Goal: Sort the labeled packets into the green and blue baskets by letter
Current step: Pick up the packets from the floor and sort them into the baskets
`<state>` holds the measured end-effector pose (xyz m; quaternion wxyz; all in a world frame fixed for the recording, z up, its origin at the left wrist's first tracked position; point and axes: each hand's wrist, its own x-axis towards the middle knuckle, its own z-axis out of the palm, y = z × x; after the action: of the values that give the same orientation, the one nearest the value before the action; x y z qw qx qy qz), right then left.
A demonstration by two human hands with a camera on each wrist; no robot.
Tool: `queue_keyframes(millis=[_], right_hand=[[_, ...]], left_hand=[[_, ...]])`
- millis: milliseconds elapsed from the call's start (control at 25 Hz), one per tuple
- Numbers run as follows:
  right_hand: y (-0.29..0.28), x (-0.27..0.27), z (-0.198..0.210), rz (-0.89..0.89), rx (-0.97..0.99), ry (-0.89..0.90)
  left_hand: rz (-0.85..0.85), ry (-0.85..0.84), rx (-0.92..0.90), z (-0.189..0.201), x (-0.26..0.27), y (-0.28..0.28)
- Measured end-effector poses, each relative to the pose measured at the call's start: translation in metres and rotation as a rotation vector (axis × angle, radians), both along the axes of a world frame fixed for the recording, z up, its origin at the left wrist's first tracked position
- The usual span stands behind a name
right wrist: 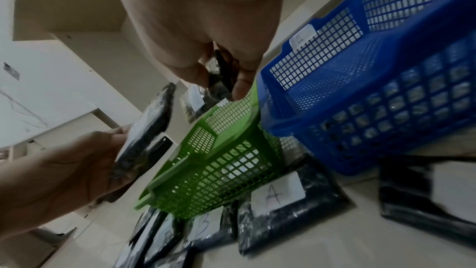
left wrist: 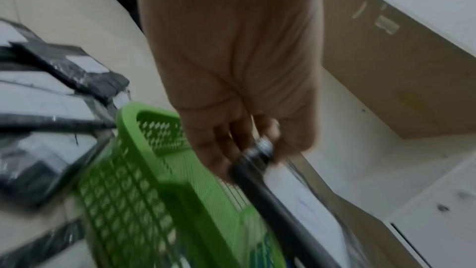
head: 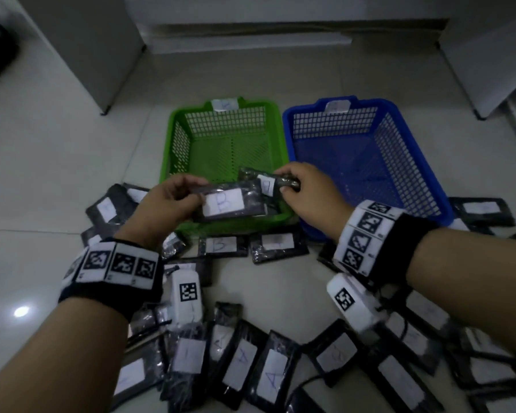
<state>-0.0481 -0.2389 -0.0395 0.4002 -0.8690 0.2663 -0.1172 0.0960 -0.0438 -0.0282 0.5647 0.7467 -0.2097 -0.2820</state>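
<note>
Left hand [head: 164, 201]: fingers and thumb pinched on a dark packet [head: 230, 204] with a white label marked B, held over the near rim of the green basket [head: 173, 138]; right hand [head: 307, 192]: fingers curled round a second dark packet [head: 262, 181], held beside the first over the same basket's near right corner, its letter unclear. Blue basket [head: 423, 162]: touching the green basket's right side, both on the pale floor [head: 42, 174], each with a white tag on its far rim. Loose packets [head: 268, 371]: scattered on the floor near the baskets, labels A and B legible on several.
</note>
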Motion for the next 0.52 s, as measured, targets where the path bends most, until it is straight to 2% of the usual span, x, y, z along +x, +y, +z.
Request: queue_keyframes(millis=[80, 160, 280, 360, 440, 520], right_hand=[[0.000, 0.021, -0.009, 0.020, -0.032, 0.087], [0.002, 0.035, -0.022, 0.086, -0.108, 0.218], [0.003, 0.045, -0.043, 0.150, -0.302, 0.401], [0.002, 0.047, -0.051, 0.227, -0.461, 0.453], [-0.004, 0.046, -0.056, 0.325, -0.557, 0.494], [-0.006, 0.041, -0.051, 0.394, -0.570, 0.493]], left_hand=[[0.167, -0.111, 0.033, -0.007, 0.016, 0.006], [0.221, -0.236, 0.176, -0.019, 0.028, 0.007], [0.096, -0.448, 0.421, -0.037, 0.034, 0.006], [-0.001, -0.569, 0.499, -0.046, 0.035, 0.002], [-0.066, -0.627, 0.551, -0.055, 0.032, -0.001], [-0.090, -0.638, 0.589, -0.062, 0.029, -0.003]])
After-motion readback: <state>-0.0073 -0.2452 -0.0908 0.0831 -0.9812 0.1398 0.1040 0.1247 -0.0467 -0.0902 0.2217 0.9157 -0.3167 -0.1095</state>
